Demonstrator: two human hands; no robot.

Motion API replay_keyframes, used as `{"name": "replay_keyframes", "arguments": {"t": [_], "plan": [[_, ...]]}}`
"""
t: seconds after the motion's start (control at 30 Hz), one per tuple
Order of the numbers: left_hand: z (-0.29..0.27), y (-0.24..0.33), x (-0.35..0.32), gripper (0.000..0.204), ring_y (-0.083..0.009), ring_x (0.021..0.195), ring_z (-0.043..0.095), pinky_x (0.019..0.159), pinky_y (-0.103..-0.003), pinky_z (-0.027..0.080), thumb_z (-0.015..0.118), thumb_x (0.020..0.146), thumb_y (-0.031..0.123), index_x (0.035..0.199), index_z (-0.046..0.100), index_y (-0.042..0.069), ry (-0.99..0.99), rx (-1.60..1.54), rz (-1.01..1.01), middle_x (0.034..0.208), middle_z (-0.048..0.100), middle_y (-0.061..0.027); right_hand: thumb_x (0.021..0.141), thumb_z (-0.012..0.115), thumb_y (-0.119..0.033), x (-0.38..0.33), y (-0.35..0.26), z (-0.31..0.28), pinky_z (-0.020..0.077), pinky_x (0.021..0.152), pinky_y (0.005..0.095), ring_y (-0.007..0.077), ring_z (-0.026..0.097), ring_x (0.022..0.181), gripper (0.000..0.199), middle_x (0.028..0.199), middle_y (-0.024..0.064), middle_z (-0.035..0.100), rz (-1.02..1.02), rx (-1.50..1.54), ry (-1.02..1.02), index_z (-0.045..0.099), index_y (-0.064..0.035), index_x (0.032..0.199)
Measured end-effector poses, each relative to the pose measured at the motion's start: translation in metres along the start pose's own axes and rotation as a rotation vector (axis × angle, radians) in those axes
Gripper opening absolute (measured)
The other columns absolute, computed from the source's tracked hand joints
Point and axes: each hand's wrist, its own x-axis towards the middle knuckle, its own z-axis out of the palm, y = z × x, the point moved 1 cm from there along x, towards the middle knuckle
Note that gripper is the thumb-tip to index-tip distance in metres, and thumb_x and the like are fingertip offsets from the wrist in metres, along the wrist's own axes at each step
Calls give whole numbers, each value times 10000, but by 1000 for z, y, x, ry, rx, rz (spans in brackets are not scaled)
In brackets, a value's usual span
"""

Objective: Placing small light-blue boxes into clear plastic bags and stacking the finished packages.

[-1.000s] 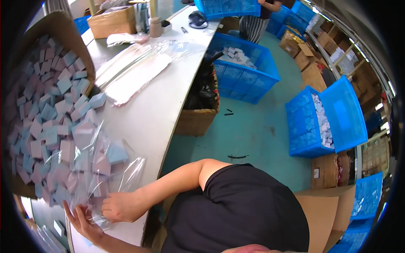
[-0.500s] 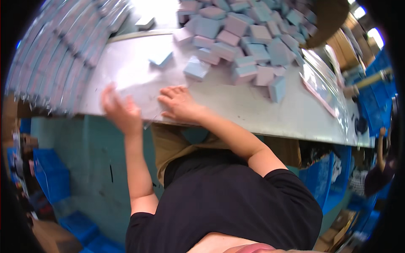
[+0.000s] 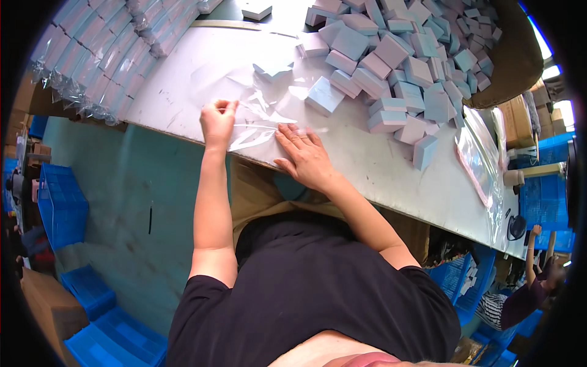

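Look far left first, to wrapped stacks of blocks along the white table. Now holds the left hand forward on an almost straight arm, with fingers curled together in a loose fist, thumb and forefinger clamped on clear plastic film. Spans the gap between both hands there, crumpled and glinting, over the tabletop. Note just beyond it a single pale block. Then holds the right hand palm down on a forearm slanting leftward, with fingers extended and slightly apart, thumb angled away, fingertips at the film's right edge. Glance farther right, to a loose heap of blue and pink blocks.
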Motion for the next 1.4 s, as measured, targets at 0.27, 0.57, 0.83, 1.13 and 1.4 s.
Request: {"name": "replay_keyframes", "arguments": {"t": [0.27,0.57,0.83,1.13,1.4], "plan": [[-24,37,-64,378,-326,1339,445,1093,-457,371,705,832,154,1206,696,208,-83,709,986,1410,523,-130,906,703,-340,10,4,-18,341,1094,482,294,514,1289,416,1342,79,595,-11,148,118,637,-112,1247],[-85,-4,-53,440,-335,944,667,764,-439,559,649,828,-9,1250,662,116,311,553,278,1179,614,-139,808,745,-91,7,84,-88,473,940,421,306,600,1109,392,1135,106,646,111,397,550,654,-111,1189],[-77,-11,-71,310,-301,953,666,774,-413,561,705,853,42,1158,715,95,209,507,367,1141,612,-78,779,733,-128,18,171,-147,501,890,412,352,604,1071,534,1146,148,654,209,-183,601,605,-73,1295],[-71,-13,-85,217,-406,1021,649,824,-455,561,577,893,31,1095,649,-1,116,589,373,1259,547,-240,796,742,-73,-60,152,-171,364,1151,453,391,420,1417,649,1590,168,365,305,103,249,570,-139,1419],[-69,-7,-86,254,-376,957,667,785,-460,559,610,860,24,1080,718,93,130,443,284,1173,600,-158,664,886,-235,-34,179,-185,442,1038,456,416,485,1286,886,1389,223,492,106,28,37,515,-168,1466]]}}
